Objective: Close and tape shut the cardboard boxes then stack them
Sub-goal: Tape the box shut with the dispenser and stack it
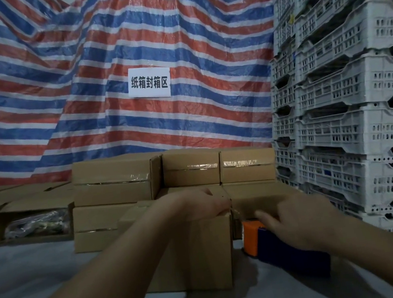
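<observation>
A closed cardboard box [195, 253] sits in front of me on the grey surface. My left hand [203, 204] rests on its top right edge, fingers bent over the corner. My right hand [300, 222] hovers with spread fingers over an orange and blue tape dispenser [254, 238] that lies just right of the box; its tape touches the box's corner. Behind stand stacked taped boxes [113, 181], [246, 167].
Open boxes with bagged contents [35, 221] lie at the left. A tall stack of white plastic crates [351, 100] fills the right side. A striped tarp with a paper sign [149, 82] hangs behind.
</observation>
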